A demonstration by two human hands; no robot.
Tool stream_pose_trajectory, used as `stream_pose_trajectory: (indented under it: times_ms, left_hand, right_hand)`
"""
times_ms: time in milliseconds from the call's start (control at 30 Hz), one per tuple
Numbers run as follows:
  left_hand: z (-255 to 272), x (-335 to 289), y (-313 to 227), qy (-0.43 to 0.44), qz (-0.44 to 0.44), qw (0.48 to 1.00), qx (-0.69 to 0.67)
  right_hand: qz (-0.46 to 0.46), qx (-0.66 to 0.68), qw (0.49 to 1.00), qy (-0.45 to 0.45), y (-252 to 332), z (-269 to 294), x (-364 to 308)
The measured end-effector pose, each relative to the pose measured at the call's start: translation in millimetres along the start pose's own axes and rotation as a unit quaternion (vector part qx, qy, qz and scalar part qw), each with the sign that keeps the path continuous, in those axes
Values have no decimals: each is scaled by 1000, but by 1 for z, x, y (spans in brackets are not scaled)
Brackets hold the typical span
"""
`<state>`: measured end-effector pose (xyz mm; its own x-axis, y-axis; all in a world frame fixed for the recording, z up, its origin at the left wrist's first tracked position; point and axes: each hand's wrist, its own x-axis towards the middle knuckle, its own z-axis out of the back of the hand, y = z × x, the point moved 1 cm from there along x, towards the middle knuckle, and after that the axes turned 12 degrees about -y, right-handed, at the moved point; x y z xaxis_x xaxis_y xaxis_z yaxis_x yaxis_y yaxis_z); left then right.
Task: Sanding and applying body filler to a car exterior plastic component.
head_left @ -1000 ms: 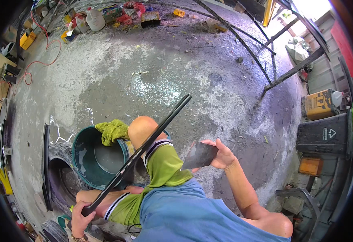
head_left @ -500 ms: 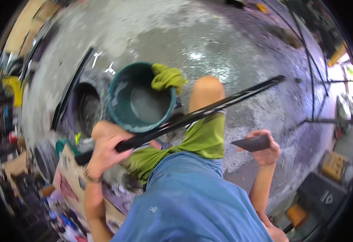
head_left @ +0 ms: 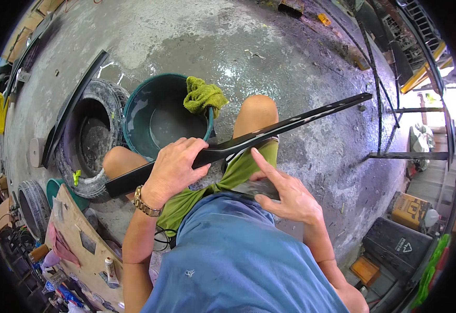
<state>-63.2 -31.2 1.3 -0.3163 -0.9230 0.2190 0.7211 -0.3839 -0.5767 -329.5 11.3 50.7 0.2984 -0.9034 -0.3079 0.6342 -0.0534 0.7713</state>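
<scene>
Across my thighs lies a long, glossy black trim strip, slanting up toward the right. My left hand wraps over its wider left part, thumb on the near edge. My right hand is close to the strip's near edge, forefinger stretched out toward it. Between that hand's thumb and other fingers sits a dark grey piece of sandpaper, partly hidden by the hand. Beyond my knees stands a dark green bucket, with a yellow-green cloth draped over its right rim.
A tyre lies left of the bucket, with another curved black strip leaning over it. A stained board is at lower left. Thin dark metal legs rise at right, above a black bin. The concrete floor looks wet.
My right hand has moved left with the sandpaper, from beside my leg to the strip. My left hand has shifted right along the strip, now spread over its top.
</scene>
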Motion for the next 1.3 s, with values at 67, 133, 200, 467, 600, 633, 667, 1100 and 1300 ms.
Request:
stream_pose_trajectory:
  times_ms: [67, 133, 200, 467, 600, 633, 667, 1100, 1300]
  left_hand:
    - [4, -5, 2, -12, -13, 1000, 0]
    - [14, -17, 13, 10, 55, 996, 73]
    - [17, -27, 18, 6, 66, 994, 85]
    - [15, -29, 17, -25, 76, 992, 96]
    - [12, -32, 18, -24, 71, 993, 90]
    - [11, -32, 17, -25, 69, 993, 92]
    - [11, -31, 17, -25, 68, 993, 94]
    - [12, -31, 17, -19, 72, 993, 90]
    - [11, -30, 18, -17, 76, 993, 86]
  right_hand:
    - [10, -7, 1000, 6, 3, -5, 2]
    - [22, -15, 1000, 9, -4, -8, 4]
    - [42, 115, 991, 56, -22, -11, 2]
    - [54, 6, 980, -189, 5, -30, -18]
    - [108, -168, 940, -276, 24, -48, -13]
    - [107, -170, 939, -279, 26, -52, -12]
    - [106, -200, 929, -294, 28, -55, -11]
    - [130, -275, 893, -331, 27, -70, 0]
    - [137, -270, 899, -316, 21, -70, -2]
